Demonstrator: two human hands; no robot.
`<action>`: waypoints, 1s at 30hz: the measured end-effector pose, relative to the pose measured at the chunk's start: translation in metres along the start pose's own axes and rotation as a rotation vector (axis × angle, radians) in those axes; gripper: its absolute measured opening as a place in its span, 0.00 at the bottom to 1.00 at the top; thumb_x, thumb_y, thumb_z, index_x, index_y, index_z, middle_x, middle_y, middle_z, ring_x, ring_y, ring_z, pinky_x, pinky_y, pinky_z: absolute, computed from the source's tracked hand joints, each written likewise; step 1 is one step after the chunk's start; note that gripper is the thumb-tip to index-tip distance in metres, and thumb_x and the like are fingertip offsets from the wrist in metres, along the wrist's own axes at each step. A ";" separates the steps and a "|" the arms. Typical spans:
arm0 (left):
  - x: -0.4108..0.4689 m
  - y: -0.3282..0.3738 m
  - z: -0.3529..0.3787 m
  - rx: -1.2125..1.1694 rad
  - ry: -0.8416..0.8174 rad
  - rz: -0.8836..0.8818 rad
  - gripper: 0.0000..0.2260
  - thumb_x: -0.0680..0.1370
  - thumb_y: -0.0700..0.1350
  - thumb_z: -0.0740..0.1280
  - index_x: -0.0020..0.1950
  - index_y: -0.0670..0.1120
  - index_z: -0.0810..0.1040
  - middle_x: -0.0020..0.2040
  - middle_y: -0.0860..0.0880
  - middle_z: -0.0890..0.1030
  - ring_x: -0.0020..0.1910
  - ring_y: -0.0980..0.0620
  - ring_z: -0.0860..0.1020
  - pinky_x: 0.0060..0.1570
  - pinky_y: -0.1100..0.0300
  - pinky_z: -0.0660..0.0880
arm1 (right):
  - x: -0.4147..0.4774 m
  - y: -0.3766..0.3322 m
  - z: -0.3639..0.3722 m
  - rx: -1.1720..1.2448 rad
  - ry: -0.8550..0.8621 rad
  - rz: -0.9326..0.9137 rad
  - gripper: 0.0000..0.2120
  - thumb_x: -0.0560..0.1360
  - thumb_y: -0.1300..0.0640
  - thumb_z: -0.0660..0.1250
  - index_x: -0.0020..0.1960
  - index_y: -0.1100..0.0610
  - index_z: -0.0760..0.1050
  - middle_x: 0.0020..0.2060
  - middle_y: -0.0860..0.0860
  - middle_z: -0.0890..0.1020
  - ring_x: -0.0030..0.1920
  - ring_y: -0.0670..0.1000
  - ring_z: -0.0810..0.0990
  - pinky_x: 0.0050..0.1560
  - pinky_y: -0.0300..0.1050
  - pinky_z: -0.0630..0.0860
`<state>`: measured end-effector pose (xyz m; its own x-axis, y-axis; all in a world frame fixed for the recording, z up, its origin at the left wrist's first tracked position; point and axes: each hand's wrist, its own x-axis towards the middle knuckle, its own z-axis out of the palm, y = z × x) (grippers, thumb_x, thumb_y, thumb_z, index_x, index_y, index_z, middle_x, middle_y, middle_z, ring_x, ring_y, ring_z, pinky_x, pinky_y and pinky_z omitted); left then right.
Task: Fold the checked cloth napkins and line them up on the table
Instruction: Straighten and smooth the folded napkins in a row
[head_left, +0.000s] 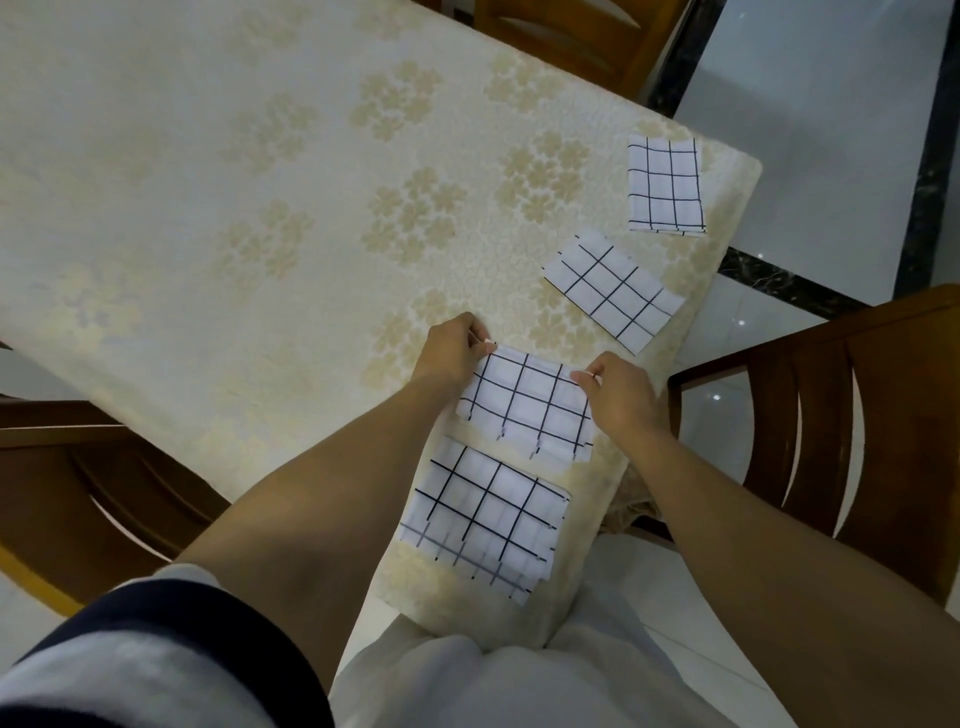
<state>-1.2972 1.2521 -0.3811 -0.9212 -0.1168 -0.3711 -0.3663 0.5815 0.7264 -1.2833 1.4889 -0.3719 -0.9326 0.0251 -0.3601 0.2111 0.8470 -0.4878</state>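
Several white napkins with black checks lie along the right edge of the table. Two folded ones rest farther away: one near the far corner, another turned at an angle. Nearest me lies a folded stack. Between them is the napkin that I hold flat on the table. My left hand pinches its far left corner, and my right hand pinches its far right corner.
A cream tablecloth with flower patterns covers the table. Wooden chairs stand at the right, at the left and beyond the far edge. Glossy white floor tiles with dark borders lie to the right.
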 end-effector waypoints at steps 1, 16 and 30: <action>0.001 0.001 0.001 0.000 0.006 -0.001 0.05 0.80 0.42 0.71 0.49 0.44 0.77 0.39 0.50 0.75 0.36 0.56 0.72 0.36 0.66 0.69 | 0.000 0.000 0.000 -0.005 0.010 0.001 0.13 0.82 0.48 0.65 0.52 0.59 0.75 0.42 0.51 0.78 0.43 0.53 0.77 0.40 0.46 0.74; 0.006 0.013 0.009 0.169 0.105 0.021 0.14 0.82 0.49 0.68 0.62 0.42 0.74 0.56 0.44 0.75 0.50 0.47 0.74 0.51 0.52 0.76 | -0.006 0.002 0.007 -0.296 0.209 -0.070 0.18 0.81 0.48 0.66 0.62 0.60 0.72 0.59 0.59 0.75 0.54 0.57 0.74 0.51 0.50 0.73; -0.021 -0.024 0.063 0.723 -0.075 0.466 0.26 0.86 0.59 0.41 0.83 0.54 0.39 0.83 0.57 0.39 0.82 0.53 0.36 0.80 0.50 0.39 | -0.027 0.011 0.068 -0.509 0.081 -0.256 0.35 0.82 0.38 0.36 0.82 0.58 0.40 0.82 0.53 0.44 0.82 0.53 0.41 0.81 0.56 0.43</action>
<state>-1.2604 1.2914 -0.4269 -0.9364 0.2997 -0.1825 0.2436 0.9296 0.2765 -1.2361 1.4613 -0.4218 -0.9590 -0.1912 -0.2094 -0.1736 0.9798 -0.0997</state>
